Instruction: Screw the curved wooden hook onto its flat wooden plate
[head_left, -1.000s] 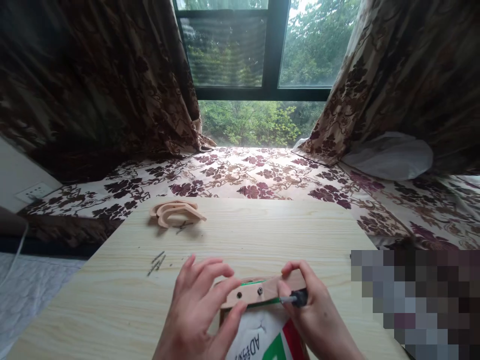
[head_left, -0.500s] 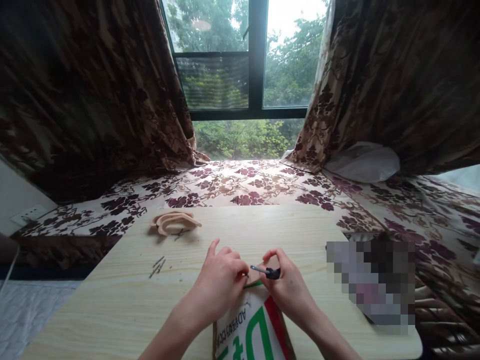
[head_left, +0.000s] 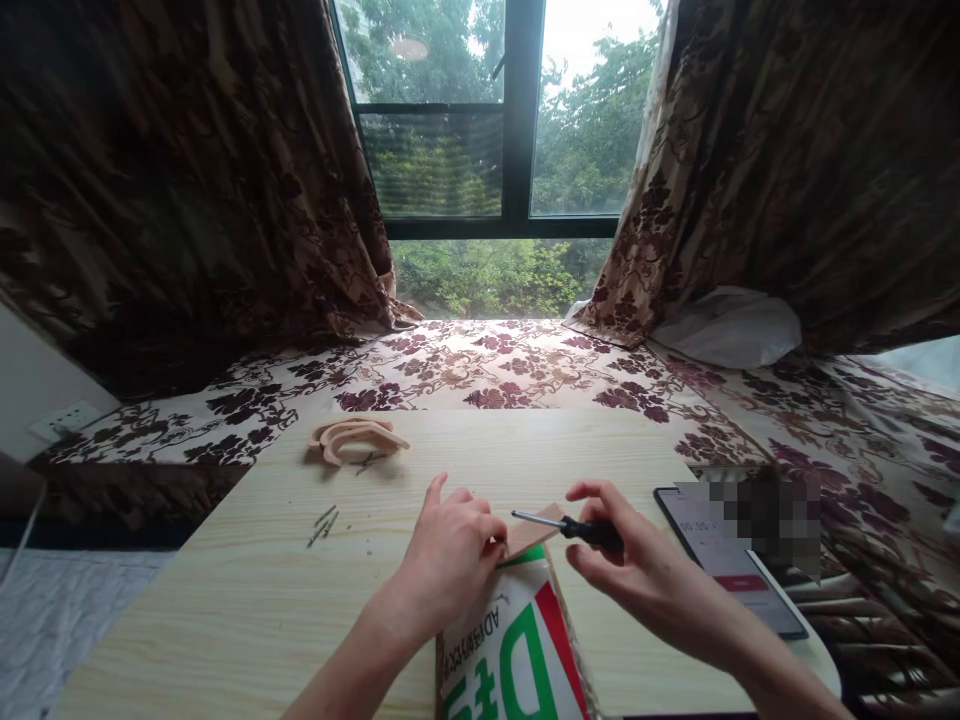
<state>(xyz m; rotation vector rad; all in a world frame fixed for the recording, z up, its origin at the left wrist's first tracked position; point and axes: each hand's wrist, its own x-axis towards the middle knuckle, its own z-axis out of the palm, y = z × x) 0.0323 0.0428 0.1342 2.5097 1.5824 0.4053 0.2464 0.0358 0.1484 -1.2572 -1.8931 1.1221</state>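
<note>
A screwdriver (head_left: 592, 533) with a black handle and thin metal shaft is in my right hand (head_left: 637, 560); its tip points left toward my other hand. My left hand (head_left: 450, 555) is closed, thumb and fingers pinching the left end of a flat, light-wood piece (head_left: 534, 533). That piece lies across the top end of a white, green and red printed cardboard packet (head_left: 517, 630). Whether the left fingers also hold something small is hidden.
Curved wooden pieces (head_left: 356, 440) rest at the table's far left, with a few screws beside them. Several more screws (head_left: 322, 525) lie nearer. A phone (head_left: 739, 575) sits at the right edge of the wooden table (head_left: 247, 620). Beyond is a flowered window seat (head_left: 495, 365).
My right hand has drawn back to the right with the screwdriver, and more of the wood piece shows. The left hand stays on the wood. The view has shifted slightly.
</note>
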